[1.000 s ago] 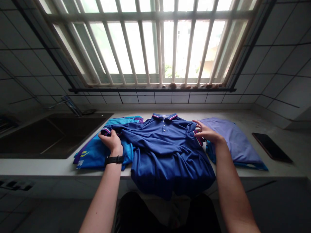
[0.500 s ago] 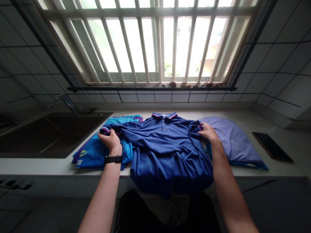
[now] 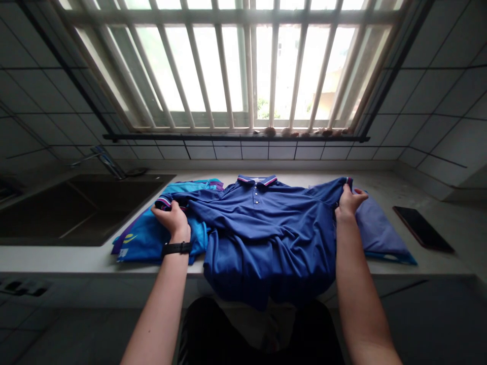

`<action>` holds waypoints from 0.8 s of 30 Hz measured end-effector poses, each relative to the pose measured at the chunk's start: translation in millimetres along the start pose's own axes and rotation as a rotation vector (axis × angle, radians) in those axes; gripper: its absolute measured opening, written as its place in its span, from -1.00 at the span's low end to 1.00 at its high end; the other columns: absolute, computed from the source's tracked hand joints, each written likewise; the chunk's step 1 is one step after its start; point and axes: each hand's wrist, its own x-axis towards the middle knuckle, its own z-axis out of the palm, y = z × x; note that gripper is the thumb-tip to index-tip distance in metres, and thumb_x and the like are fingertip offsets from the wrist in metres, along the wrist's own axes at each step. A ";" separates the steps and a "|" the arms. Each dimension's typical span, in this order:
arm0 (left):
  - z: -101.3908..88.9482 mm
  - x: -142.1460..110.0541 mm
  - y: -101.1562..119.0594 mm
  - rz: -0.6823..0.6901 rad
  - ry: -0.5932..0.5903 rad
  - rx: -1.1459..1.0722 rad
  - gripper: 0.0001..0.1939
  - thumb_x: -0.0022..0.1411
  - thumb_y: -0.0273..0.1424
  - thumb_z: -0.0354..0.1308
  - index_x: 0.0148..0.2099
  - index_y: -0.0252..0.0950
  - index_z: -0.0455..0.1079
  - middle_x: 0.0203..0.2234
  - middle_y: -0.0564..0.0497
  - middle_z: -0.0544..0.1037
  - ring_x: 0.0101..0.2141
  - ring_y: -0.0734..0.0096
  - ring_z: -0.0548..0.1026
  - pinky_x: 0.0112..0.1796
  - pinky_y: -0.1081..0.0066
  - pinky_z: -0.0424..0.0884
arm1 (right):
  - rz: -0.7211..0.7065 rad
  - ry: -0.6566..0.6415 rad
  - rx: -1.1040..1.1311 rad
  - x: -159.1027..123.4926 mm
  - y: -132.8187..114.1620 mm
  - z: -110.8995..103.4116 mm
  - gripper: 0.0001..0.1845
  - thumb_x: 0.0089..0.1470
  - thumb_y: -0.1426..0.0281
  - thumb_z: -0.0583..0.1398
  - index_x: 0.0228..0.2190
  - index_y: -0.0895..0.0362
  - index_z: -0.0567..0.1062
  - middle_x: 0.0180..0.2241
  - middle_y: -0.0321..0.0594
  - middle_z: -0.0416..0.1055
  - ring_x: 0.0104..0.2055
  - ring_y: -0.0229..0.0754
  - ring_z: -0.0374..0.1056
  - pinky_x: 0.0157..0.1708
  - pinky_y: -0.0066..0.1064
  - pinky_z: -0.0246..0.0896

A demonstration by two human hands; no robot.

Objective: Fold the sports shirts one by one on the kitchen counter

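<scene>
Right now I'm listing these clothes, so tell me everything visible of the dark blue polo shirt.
The polo shirt lies front up on the counter, its lower end draping over the edge. Its soft-looking fabric is wrinkled; collar and cuffs have red-and-white trim, the front pale buttons. The left hand and right hand hold its outspread sleeve ends.

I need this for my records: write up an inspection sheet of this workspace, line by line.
Surface: white counter with a dark sink at left.
Work item: dark blue polo shirt, wrinkled, collar toward the barred window, lower end hanging over the counter's front edge.
Clutter: blue clothing at left; lavender clothing at right, partly hidden by the shirt and arm; dark phone-like slab at far right.
Hands: left hand grips one sleeve cuff, right hand the other cuff; black wristband on the left wrist.
Cables: nothing seen.
Surroundings: tiled wall, faucet.
</scene>
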 end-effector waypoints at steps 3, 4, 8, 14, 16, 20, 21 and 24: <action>-0.3 -0.2 1.5 -0.004 0.000 -0.004 -0.50 0.17 -0.59 0.16 0.15 -0.35 0.22 0.18 -0.29 0.43 0.28 0.11 0.37 0.30 0.23 0.25 | 0.052 0.068 0.121 4.4 -0.3 -0.8 -0.42 0.09 0.45 0.27 0.07 0.04 0.14 0.06 -0.03 0.38 0.04 -0.05 0.51 0.04 -0.19 0.49; -0.3 -0.3 1.8 -0.003 0.002 -0.006 -0.51 0.17 -0.59 0.16 0.15 -0.34 0.22 0.19 -0.28 0.43 0.28 0.11 0.37 0.30 0.24 0.26 | 0.041 0.104 0.132 4.0 -1.7 -1.5 -0.36 0.05 0.48 0.28 0.09 0.06 0.14 0.07 -0.02 0.38 0.04 -0.05 0.51 0.04 -0.20 0.50; 0.1 -0.7 2.3 -0.005 0.011 -0.015 -0.51 0.16 -0.59 0.16 0.14 -0.33 0.22 0.18 -0.28 0.44 0.27 0.13 0.39 0.29 0.25 0.28 | -0.067 0.058 0.158 -10.1 -11.8 -1.8 -0.39 -0.04 0.50 0.29 0.08 0.16 0.34 0.03 -0.02 0.47 0.04 -0.02 0.53 0.03 -0.19 0.51; -0.5 -2.5 4.4 -0.009 0.003 -0.021 -0.49 0.17 -0.58 0.15 0.17 -0.35 0.21 0.19 -0.30 0.43 0.26 0.11 0.39 0.30 0.21 0.26 | -0.252 -0.618 0.188 -49.5 -29.6 0.8 -0.83 -0.05 0.34 0.33 -0.36 0.14 0.64 -0.23 -0.08 0.67 -0.03 0.05 0.57 0.07 -0.13 0.46; -1.0 -2.6 4.6 -0.010 -0.002 -0.024 -0.49 0.17 -0.58 0.15 0.18 -0.36 0.21 0.20 -0.32 0.42 0.27 0.12 0.38 0.30 0.21 0.26 | -0.319 -0.724 0.129 -56.1 -32.9 -0.2 -0.76 -0.03 0.30 0.32 -0.29 0.13 0.67 -0.17 -0.07 0.68 -0.03 0.02 0.57 0.08 -0.15 0.44; -1.3 -1.3 2.4 -0.006 -0.007 -0.027 -0.47 0.17 -0.57 0.16 0.19 -0.35 0.21 0.20 -0.29 0.42 0.27 0.13 0.38 0.30 0.22 0.26 | -0.413 -0.720 -0.095 -55.9 -34.2 -6.0 -0.67 0.00 0.38 0.18 -0.24 0.12 0.70 -0.20 -0.12 0.69 -0.12 -0.04 0.58 0.05 -0.19 0.45; -1.3 -0.8 1.5 -0.006 -0.007 -0.028 -0.46 0.17 -0.57 0.16 0.20 -0.35 0.22 0.20 -0.28 0.43 0.27 0.13 0.39 0.30 0.23 0.26 | -0.441 -0.752 -0.187 -55.3 -33.5 -7.7 -0.68 -0.02 0.42 0.16 -0.32 0.11 0.71 -0.27 -0.15 0.69 -0.15 -0.05 0.58 0.04 -0.21 0.45; -0.8 0.5 -1.0 -0.006 -0.005 -0.031 -0.45 0.16 -0.57 0.18 0.20 -0.33 0.22 0.19 -0.26 0.44 0.26 0.13 0.40 0.30 0.24 0.27 | -0.533 -0.978 -0.450 -57.5 -29.7 -11.3 -0.73 -0.07 0.47 0.18 -0.45 0.09 0.72 -0.38 -0.19 0.66 -0.20 -0.04 0.58 -0.01 -0.28 0.44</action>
